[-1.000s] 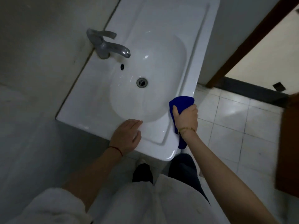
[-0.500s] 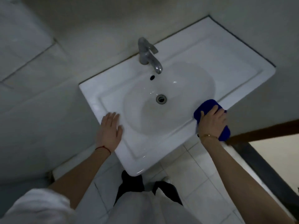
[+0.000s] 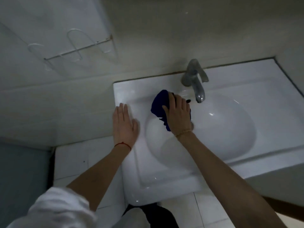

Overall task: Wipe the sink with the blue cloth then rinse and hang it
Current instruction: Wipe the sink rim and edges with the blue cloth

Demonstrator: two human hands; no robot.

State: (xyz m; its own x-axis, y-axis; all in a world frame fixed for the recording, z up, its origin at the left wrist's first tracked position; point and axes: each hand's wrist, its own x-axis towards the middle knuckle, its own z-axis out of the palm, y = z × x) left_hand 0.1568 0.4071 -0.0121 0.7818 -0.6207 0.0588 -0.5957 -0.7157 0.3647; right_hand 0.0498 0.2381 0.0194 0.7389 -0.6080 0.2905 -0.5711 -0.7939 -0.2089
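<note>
Blue cloth [image 3: 158, 105] is pressed on sink [image 3: 230, 129] far-left basin rim, near tap [image 3: 196, 83] | right hand [image 3: 178, 116] fingers curled over it | left hand [image 3: 123, 125] laid flat, fingers straight, on left ledge

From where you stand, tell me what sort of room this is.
Most likely a small bathroom or washroom: a white ceramic sink with a grey metal tap, pale tiled walls, and a white wire rack fixed to the wall.

One sink [image 3: 164, 178], one faucet [image 3: 195, 81], one blue cloth [image 3: 158, 106], two hands, one wire wall rack [image 3: 74, 46].
</note>
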